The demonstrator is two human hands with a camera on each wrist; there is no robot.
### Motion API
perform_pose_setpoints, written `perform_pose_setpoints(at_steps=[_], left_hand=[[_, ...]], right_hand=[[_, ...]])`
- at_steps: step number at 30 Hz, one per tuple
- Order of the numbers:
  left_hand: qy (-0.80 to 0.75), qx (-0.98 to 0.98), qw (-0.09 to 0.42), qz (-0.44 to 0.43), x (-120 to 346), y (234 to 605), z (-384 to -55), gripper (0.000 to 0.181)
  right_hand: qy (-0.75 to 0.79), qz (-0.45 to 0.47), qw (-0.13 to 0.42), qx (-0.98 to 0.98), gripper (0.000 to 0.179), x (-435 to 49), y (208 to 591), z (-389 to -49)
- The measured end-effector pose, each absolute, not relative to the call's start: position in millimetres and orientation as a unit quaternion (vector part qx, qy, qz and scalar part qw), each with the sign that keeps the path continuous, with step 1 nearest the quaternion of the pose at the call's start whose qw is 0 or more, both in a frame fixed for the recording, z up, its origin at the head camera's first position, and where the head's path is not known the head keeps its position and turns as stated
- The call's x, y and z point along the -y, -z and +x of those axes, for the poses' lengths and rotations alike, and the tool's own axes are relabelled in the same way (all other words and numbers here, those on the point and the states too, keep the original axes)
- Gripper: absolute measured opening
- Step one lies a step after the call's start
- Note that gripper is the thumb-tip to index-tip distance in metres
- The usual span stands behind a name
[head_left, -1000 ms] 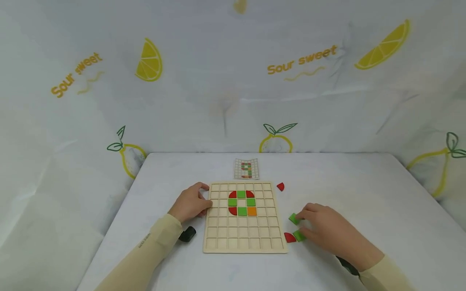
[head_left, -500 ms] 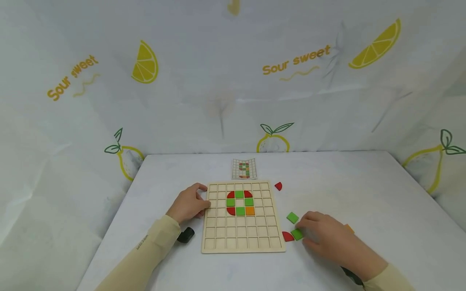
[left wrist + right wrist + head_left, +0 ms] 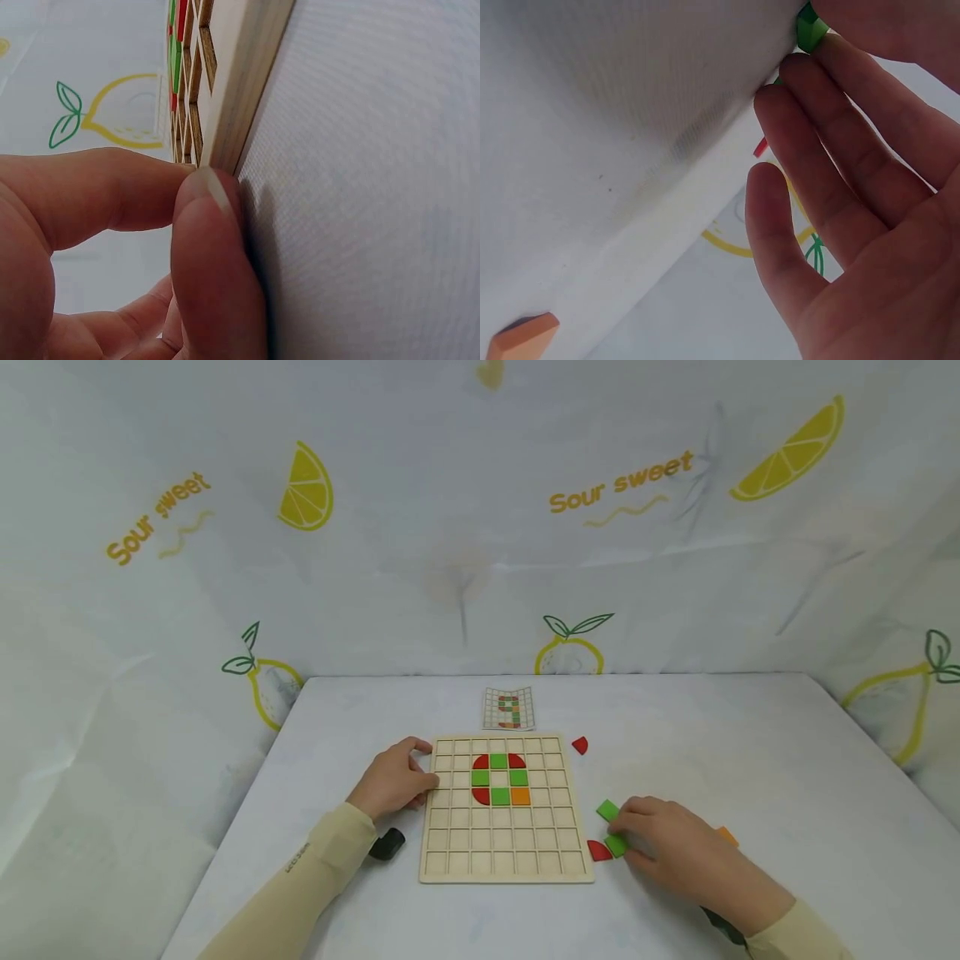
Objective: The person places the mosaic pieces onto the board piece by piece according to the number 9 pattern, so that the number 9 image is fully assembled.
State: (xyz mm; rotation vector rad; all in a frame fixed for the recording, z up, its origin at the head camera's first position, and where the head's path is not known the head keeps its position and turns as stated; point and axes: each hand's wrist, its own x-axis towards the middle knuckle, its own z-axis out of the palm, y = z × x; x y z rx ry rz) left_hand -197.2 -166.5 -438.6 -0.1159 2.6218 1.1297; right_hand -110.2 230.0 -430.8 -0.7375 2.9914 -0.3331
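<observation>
Pinching green tile (image 3: pixel 616 846) at fingertips (image 3: pixel 846 61) | right hand (image 3: pixel 671 845) | left hand (image 3: pixel 390 781) grips board's (image 3: pixel 502 838) left edge

In the head view, cannot read the tiny letters (image 3: pixel 297 857) on the left sleeve (image 3: pixel 292 893), nor follow that sleeve past the bottom edge. Catch only a corner of the orange tile (image 3: pixel 727 837) beyond the right hand (image 3: pixel 671 839); in the right wrist view, lose its lower end to the bottom edge and much of the near green tile (image 3: pixel 615 846) behind the fingers (image 3: pixel 806 157). In the left wrist view, lose the board (image 3: pixel 480 841) past the top edge, and the index fingertip of the left hand (image 3: pixel 390 779) behind the thumb (image 3: pixel 214 277).
</observation>
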Motion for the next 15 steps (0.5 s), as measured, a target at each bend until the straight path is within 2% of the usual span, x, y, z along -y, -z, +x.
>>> perform_pose_setpoints(at_steps=[15], left_hand=[[-0.397,-0.906,0.143,-0.04,165.7,438.8,-198.3,0.057]], right_hand=[[0.095,-0.211,0.058,-0.971,0.023,-224.8,423.4,-120.1]])
